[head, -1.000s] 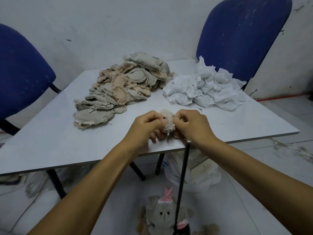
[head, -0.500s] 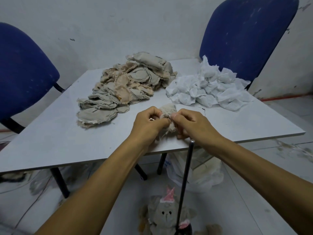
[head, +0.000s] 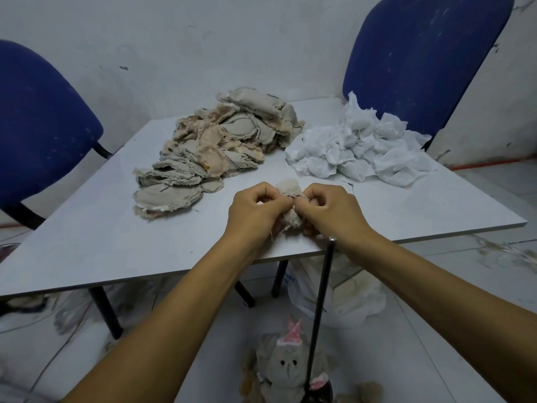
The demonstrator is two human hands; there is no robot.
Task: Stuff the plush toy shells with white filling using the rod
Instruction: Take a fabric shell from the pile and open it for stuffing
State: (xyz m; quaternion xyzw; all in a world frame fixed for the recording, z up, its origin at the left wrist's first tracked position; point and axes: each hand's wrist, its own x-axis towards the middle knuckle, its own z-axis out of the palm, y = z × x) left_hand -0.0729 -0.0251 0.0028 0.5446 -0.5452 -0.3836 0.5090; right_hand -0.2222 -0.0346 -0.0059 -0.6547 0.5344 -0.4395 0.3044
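At the near edge of the pale grey square table (head: 87,228), the person's left hand (head: 255,212) and right hand (head: 334,212) are both pinched shut on one small cream fabric plush shell (head: 290,199), thumbs and fingertips meeting at its middle, the cloth bunched between them. The thin black metal rod (head: 321,301) stands upright just below the right wrist, its tip at the table's edge, and neither hand holds it. Behind the hands lies a heap of flat beige and grey unstuffed shells (head: 215,146), and beside that a mound of crumpled white filling bundles (head: 360,149).

It looks as if the opening is being worked apart. Done well, I'd say, that means keeping the seam edges gripped close to the gap, pulling evenly so the frayed cloth doesn't tear, and holding the mouth wide enough to take a wad before reaching for the rod.

On the floor sits a finished grey plush toy with a pink party hat (head: 287,365), and a white plastic bag (head: 343,298) under the table shows a trace of blue print, too small to read; no other writing is visible
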